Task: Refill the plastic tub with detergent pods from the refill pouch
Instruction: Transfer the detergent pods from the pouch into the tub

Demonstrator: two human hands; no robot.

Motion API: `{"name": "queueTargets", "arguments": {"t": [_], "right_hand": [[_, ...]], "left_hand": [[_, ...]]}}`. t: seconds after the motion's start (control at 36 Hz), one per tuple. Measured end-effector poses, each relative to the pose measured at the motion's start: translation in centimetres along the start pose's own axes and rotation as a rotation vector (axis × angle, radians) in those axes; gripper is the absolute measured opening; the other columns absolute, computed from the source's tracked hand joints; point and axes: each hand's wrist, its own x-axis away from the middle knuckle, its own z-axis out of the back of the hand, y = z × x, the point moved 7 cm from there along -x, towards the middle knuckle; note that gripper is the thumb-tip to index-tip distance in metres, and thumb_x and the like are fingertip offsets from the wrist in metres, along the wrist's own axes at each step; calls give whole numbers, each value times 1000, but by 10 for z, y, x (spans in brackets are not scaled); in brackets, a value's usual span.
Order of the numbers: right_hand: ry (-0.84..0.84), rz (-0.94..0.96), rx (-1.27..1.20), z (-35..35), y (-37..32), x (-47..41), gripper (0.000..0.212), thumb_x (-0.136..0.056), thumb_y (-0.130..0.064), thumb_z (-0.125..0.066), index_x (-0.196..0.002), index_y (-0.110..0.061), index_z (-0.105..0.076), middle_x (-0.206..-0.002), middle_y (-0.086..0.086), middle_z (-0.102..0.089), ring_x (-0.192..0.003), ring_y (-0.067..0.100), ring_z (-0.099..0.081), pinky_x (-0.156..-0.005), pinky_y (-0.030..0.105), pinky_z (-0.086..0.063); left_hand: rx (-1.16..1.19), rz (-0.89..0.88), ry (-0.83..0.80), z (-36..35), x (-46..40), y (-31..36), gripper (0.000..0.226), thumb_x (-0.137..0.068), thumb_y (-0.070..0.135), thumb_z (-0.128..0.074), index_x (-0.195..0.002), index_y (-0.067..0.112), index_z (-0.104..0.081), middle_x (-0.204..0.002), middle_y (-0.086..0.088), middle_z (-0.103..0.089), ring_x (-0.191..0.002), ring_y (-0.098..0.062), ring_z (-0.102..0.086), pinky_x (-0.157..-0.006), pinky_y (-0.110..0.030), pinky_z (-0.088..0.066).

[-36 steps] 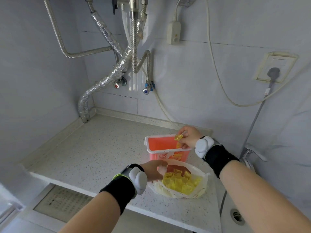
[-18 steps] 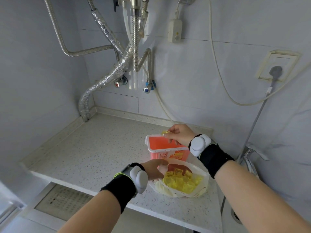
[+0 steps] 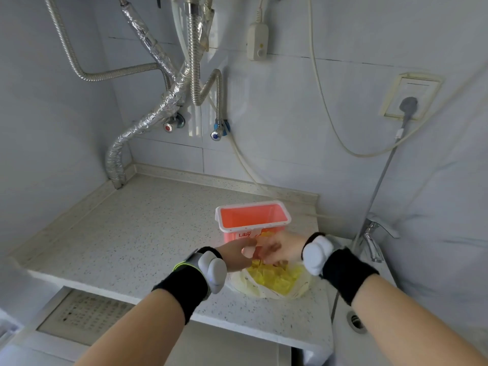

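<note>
An open pink tub (image 3: pixel 253 220) is set upright on the speckled counter (image 3: pixel 137 233), near its right end. Just in front of it, touching or nearly so, a clear pouch (image 3: pixel 274 289) of yellow pods (image 3: pixel 277 278) is laid with its mouth open. The pouch's near edge is gripped by the left hand (image 3: pixel 236 256), fingers curled on the film. The right hand (image 3: pixel 282 250) is lowered into the pouch mouth with its fingers bent among the pods; whether a pod is pinched cannot be told, as the fingers are blurred. A tap (image 3: pixel 373 241) is seen at the right.
</note>
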Motion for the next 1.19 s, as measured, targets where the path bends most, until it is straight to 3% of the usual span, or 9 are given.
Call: {"name": "queueTargets", "arguments": {"t": [0.11,0.28,0.47,0.56,0.67,0.81,0.92,1.06,1.19], "right_hand": [[1,55,343,-25,-4,-10,50,-80,-21,-70,-128,-13,-55,-141,-1,-44,-130,19,-41,-100,22,-33],[77,170,675,-39,-12,-13,39,-87,-27,-58,-125,-18,-58,-145,-2,-40,-140,17,-20,-108,18,-14],[85,152,454,-29,-12,-9,26,-82,-6,-61,-109,-6,-62,-133,2,-47,-99,10,-52,-96,21,-37],[77,130,325,-21,-3,-9,27,-76,-7,-69,-103,-11,-68,-137,-1,-51,-114,18,-55,-97,28,-44],[149,90,139,-2,5,0,29,-74,-6,-73,-101,-15,-72,-106,0,-68,-90,10,-57,-72,9,-45],[157,124,-326,27,-6,10,28,-75,7,-70,-99,-7,-69,-69,-10,-70,-59,4,-65,-61,21,-55],[310,224,-673,62,-31,7,21,-77,6,-67,-93,-8,-66,-79,7,-71,-66,16,-70,-61,25,-58],[477,171,-529,73,-52,-25,26,-77,-2,-72,-102,-3,-65,-83,10,-69,-69,22,-68,-66,30,-58],[382,83,-199,49,-56,-60,25,-75,-12,-75,-99,-8,-69,-99,9,-69,-86,22,-66,-77,31,-52]], "left_hand": [[3,-13,-10,-1,1,2,61,-89,12,-48,-145,28,-29,-147,-4,-35,-117,-24,-54,-91,-28,-48],[35,-24,-13,0,6,3,61,-90,9,-47,-145,29,-29,-149,-1,-34,-121,-22,-51,-92,-25,-48],[16,-18,3,0,5,3,61,-91,10,-47,-146,24,-27,-151,-4,-31,-123,-23,-50,-95,-26,-45],[15,-4,3,-1,4,-1,62,-90,9,-48,-147,25,-27,-152,-3,-29,-121,-24,-52,-91,-25,-47],[18,10,1,-1,2,-4,64,-90,10,-49,-147,25,-26,-154,-4,-26,-122,-23,-51,-94,-27,-48],[41,18,-5,0,1,-6,63,-90,10,-49,-147,24,-27,-151,-5,-30,-118,-25,-55,-91,-27,-48],[63,21,-8,-1,-1,-9,60,-91,10,-49,-146,23,-29,-149,-6,-32,-106,-23,-56,-88,-24,-48],[66,35,-9,-2,-3,-14,61,-90,10,-49,-146,27,-30,-150,-4,-30,-112,-23,-55,-89,-24,-48],[65,41,-16,-3,-4,-18,61,-90,11,-49,-146,27,-30,-150,-4,-31,-99,-20,-57,-87,-25,-49]]}}
